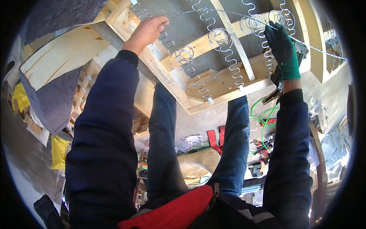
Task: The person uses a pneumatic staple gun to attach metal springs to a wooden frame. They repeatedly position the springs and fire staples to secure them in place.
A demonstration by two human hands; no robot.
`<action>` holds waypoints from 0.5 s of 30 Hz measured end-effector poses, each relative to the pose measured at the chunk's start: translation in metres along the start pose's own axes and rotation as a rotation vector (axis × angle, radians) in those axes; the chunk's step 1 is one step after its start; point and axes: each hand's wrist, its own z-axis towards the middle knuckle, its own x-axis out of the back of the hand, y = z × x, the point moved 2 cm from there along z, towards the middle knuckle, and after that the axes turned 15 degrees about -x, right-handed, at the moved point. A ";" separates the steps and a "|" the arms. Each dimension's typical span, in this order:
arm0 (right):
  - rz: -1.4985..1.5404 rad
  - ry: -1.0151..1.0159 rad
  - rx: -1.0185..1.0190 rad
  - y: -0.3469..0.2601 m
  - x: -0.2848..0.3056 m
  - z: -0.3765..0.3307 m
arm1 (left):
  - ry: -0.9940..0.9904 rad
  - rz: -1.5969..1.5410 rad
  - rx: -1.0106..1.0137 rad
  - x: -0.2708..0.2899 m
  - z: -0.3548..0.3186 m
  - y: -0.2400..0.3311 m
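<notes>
My left hand [146, 33], bare, is closed in a pinch on a thin twisted wire [225, 10] above the far left side of a wooden frame [179, 97]. The wire runs across to my right hand [282, 51], in a black and green glove, whose fingers are curled around it, then on past the right edge. A slack curve of wire hangs below my left hand. Zigzag springs [230, 59] span the frame, with coiled wire rings [220, 39] among them. Behind my right hand sits a dark tool [275, 78], partly hidden; how it touches the hand is unclear.
A green hose [263, 131] loops on the floor at the right. Pale boards with dark padding [57, 57] stand at the left near yellow bags [59, 152]. Red straps [214, 141] and loose scraps lie around my legs. Another wooden frame [318, 38] stands far right.
</notes>
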 end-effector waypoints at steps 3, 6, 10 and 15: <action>0.023 -0.012 -0.034 -0.004 0.002 0.005 | -0.094 0.007 0.094 -0.001 -0.002 0.001; 0.001 -0.714 -0.086 -0.010 0.001 0.004 | -0.138 0.046 0.029 -0.001 0.007 0.002; -0.215 -0.166 0.058 -0.018 0.033 -0.022 | -0.154 0.038 0.019 0.000 0.019 0.000; -0.717 1.000 0.362 0.002 0.077 -0.072 | -0.231 0.052 0.059 0.003 0.034 0.003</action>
